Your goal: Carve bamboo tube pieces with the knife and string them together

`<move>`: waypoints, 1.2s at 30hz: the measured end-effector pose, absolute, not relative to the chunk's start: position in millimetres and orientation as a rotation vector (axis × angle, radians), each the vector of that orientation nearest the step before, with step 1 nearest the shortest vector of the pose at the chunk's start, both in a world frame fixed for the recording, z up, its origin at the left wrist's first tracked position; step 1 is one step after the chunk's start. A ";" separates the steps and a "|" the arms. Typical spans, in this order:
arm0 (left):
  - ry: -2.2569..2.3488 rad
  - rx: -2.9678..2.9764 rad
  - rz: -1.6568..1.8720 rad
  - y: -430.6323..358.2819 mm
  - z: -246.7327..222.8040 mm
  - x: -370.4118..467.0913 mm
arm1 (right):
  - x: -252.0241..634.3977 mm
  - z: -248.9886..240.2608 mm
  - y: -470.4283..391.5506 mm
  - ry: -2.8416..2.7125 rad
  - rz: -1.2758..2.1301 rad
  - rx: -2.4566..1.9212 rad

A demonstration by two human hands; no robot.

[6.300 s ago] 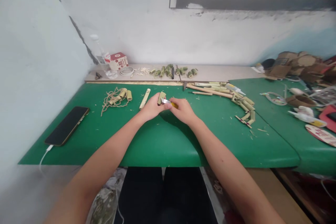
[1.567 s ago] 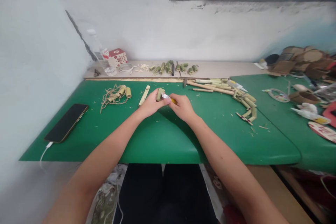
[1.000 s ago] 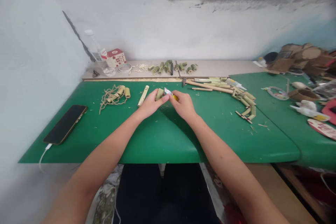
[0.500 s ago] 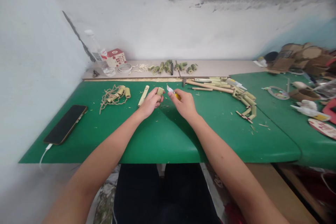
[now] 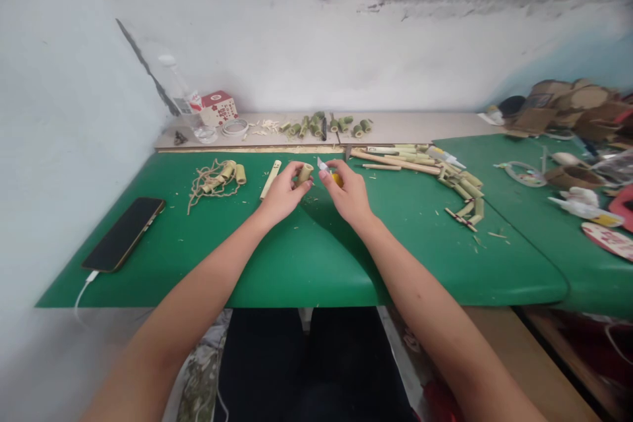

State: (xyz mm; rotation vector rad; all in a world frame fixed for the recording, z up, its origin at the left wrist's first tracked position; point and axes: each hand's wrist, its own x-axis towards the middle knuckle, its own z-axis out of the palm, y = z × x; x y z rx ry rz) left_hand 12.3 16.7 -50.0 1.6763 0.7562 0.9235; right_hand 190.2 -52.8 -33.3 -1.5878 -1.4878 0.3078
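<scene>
Between the thumb and fingers of my left hand (image 5: 285, 191) is a short bamboo tube (image 5: 304, 175), its open end tilted up. My right hand (image 5: 347, 191) is closed around a yellow utility knife (image 5: 337, 179), and its blade end points up and toward the left, close to the tube but apart from it. Just left of my left hand a longer pale bamboo piece (image 5: 271, 179) with a drawn face lies on the green mat (image 5: 297, 264). Fine shavings are scattered under both hands.
Bamboo tubes with twine (image 5: 212, 186) and a charging phone (image 5: 123, 234) lie at left. Cut green tubes (image 5: 316, 125) line the back ledge beside a bottle (image 5: 185, 102). Right of my hands are a hammer (image 5: 395, 161) and jointed bamboo pieces (image 5: 467, 194); cardboard (image 5: 558, 109) is piled farther right.
My left hand has turned the bamboo tube, so its open end now shows. The knife in my right hand has shifted slightly, with its blade end a little higher.
</scene>
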 end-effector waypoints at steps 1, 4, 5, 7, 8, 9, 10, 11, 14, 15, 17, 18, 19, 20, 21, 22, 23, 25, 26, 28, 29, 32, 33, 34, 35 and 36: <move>0.763 1.698 0.929 16.9 -50.4 11.7 | 190.1 -32.5 -53.5 -1.492 0.314 -1.586; 0.805 1.768 0.946 17.0 -49.8 10.3 | 189.1 -29.0 -56.0 -1.496 0.331 -1.560; 0.821 1.787 0.950 16.9 -49.4 10.0 | 188.6 -27.9 -56.8 -1.494 0.333 -1.547; 0.834 1.820 0.952 16.4 -48.8 9.5 | 187.6 -26.7 -57.8 -1.490 0.334 -1.529; 0.830 1.833 0.953 16.1 -48.6 9.2 | 187.1 -26.7 -57.9 -1.488 0.329 -1.529; 0.822 1.844 0.952 15.7 -48.5 9.0 | 186.7 -27.0 -57.7 -1.489 0.319 -1.536; 0.816 1.854 0.950 15.4 -48.4 8.8 | 186.3 -27.6 -57.4 -1.492 0.306 -1.545; 0.814 1.865 0.949 15.0 -48.2 8.6 | 186.1 -28.3 -56.9 -1.498 0.292 -1.552; 0.849 1.920 0.933 13.7 -46.8 8.2 | 185.9 -30.5 -55.2 -1.532 0.266 -1.541; 0.867 1.943 0.922 13.4 -46.1 8.2 | 185.9 -30.9 -54.8 -1.548 0.265 -1.531; 0.891 1.981 0.901 12.7 -44.6 8.2 | 186.1 -31.3 -54.2 -1.578 0.274 -1.517; 0.896 1.993 0.895 12.4 -43.9 8.2 | 186.1 -31.4 -54.0 -1.591 0.280 -1.515; 0.898 2.001 0.893 12.0 -43.2 8.2 | 186.1 -31.5 -53.8 -1.599 0.286 -1.515; 0.897 2.008 0.892 11.7 -42.5 8.2 | 186.0 -31.5 -53.8 -1.603 0.290 -1.514; 0.897 2.014 0.893 11.3 -41.8 8.1 | 185.9 -31.6 -53.8 -1.603 0.292 -1.513; 0.898 2.019 0.895 10.9 -41.2 8.1 | 185.8 -31.6 -53.8 -1.602 0.294 -1.513; 0.900 2.023 0.896 10.4 -40.6 8.0 | 185.7 -31.5 -54.0 -1.600 0.293 -1.513; 0.919 2.026 0.904 9.6 -39.4 8.0 | 186.0 -31.0 -54.4 -1.590 0.282 -1.516; 0.935 2.024 0.911 9.3 -38.8 7.9 | 186.6 -30.5 -54.5 -1.577 0.270 -1.516; 0.966 2.011 0.935 9.2 -37.6 7.9 | 189.0 -29.4 -54.3 -1.516 0.232 -1.516; 0.977 2.003 0.956 9.4 -37.0 7.8 | 190.9 -28.8 -53.9 -1.465 0.208 -1.515; 0.995 1.979 1.019 10.8 -35.0 6.9 | 198.0 -27.8 -51.6 -1.293 0.136 -1.502; 1.002 1.970 1.033 11.4 -34.4 6.4 | 200.4 -27.9 -50.5 -1.253 0.114 -1.493; 1.008 1.961 1.039 12.0 -34.0 5.9 | 202.6 -28.2 -49.5 -1.228 0.096 -1.483; 1.014 1.951 1.040 12.4 -33.9 5.5 | 204.2 -28.7 -48.5 -1.214 0.082 -1.474; 1.020 1.943 1.042 12.8 -33.9 5.1 | 205.3 -29.4 -47.6 -1.208 0.071 -1.467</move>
